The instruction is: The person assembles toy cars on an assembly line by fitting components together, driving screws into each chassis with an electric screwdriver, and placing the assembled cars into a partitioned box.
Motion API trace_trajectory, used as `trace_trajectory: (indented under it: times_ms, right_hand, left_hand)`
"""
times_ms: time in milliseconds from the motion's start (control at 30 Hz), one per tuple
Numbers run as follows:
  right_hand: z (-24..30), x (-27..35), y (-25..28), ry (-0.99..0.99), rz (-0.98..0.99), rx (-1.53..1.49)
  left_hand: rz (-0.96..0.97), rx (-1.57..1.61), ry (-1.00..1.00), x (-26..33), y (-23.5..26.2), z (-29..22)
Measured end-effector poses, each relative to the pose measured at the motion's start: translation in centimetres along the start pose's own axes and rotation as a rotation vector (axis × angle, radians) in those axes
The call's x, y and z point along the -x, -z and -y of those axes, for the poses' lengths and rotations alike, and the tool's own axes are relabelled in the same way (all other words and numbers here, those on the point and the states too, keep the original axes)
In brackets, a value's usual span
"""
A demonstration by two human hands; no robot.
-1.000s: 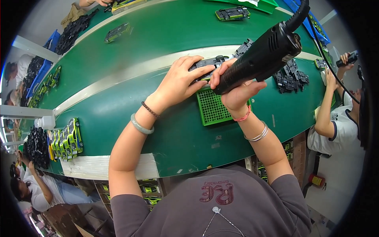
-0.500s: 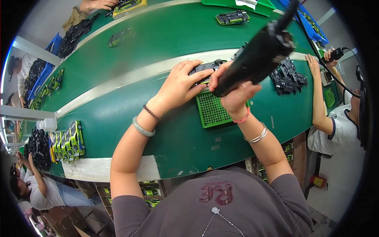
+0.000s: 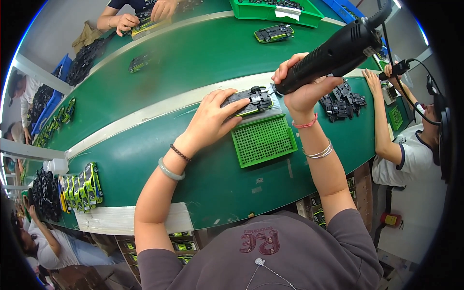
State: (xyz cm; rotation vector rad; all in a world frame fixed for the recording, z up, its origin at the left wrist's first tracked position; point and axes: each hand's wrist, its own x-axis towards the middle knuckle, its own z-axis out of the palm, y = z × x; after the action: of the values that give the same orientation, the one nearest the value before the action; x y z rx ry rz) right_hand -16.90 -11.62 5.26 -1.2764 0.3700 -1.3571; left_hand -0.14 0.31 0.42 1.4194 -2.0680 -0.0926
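Half a second on, shifts black cylindrical screwdriver, clamped in right fingers, to right end of black-and-lime plastic toy car, baring underside, gripped by left fingers near green bench's far edge.

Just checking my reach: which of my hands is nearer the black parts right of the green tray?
Right. Your right hand, gripping the black tool, is just left of the black parts; your left hand, on the upturned car, is farther left.

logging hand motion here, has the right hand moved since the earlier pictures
Yes. Judged against the green tray, the right hand has moved rightward and forward; the tray's far right corner, covered before, now shows.
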Motion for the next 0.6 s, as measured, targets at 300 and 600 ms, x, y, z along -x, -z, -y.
trace_trajectory:
  times_ms: [300, 600]
  right_hand:
    - [1.1, 1.0, -1.1, -0.005, 0.079, -0.208]
    - [2.8, 2.7, -4.4, 0.018, 0.187, -0.400]
  left_hand:
    - [-0.134, -0.075, 0.014, -0.7, 0.6, -1.8]
    - [-0.418, 0.148, 0.006, -0.9, -0.2, -3.6]
